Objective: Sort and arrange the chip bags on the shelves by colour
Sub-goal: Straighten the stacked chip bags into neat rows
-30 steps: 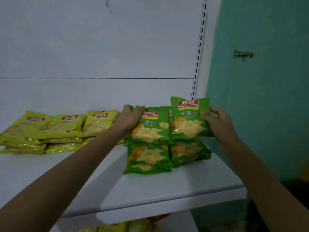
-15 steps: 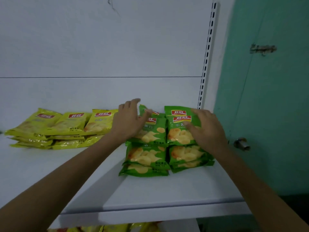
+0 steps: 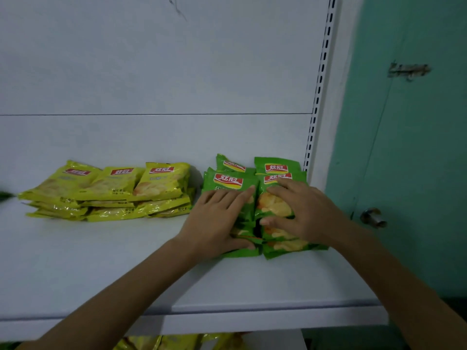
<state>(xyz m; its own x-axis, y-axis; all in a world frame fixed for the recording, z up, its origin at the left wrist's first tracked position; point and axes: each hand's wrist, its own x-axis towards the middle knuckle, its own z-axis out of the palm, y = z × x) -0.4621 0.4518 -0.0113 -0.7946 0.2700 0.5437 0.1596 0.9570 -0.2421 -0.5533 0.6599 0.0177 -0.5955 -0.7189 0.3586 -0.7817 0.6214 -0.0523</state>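
Several green chip bags (image 3: 228, 181) lie in two side-by-side stacks at the right end of the white shelf (image 3: 101, 261). My left hand (image 3: 217, 221) lies flat on the left green stack, fingers straight. My right hand (image 3: 303, 213) lies flat on the right green stack (image 3: 276, 168), fingers spread. Neither hand grips a bag. Several yellow chip bags (image 3: 111, 190) are stacked in a row to the left, apart from the green ones.
A white back panel rises behind the shelf, with a slotted upright (image 3: 319, 84) at its right edge. A teal door (image 3: 404, 147) with a knob (image 3: 372, 217) stands to the right. More yellow bags (image 3: 161, 342) show on the shelf below.
One second ago each hand held a green bag upright by its edge. The bags now lie flat on the stacks, and both hands have moved on top of them, palms down.
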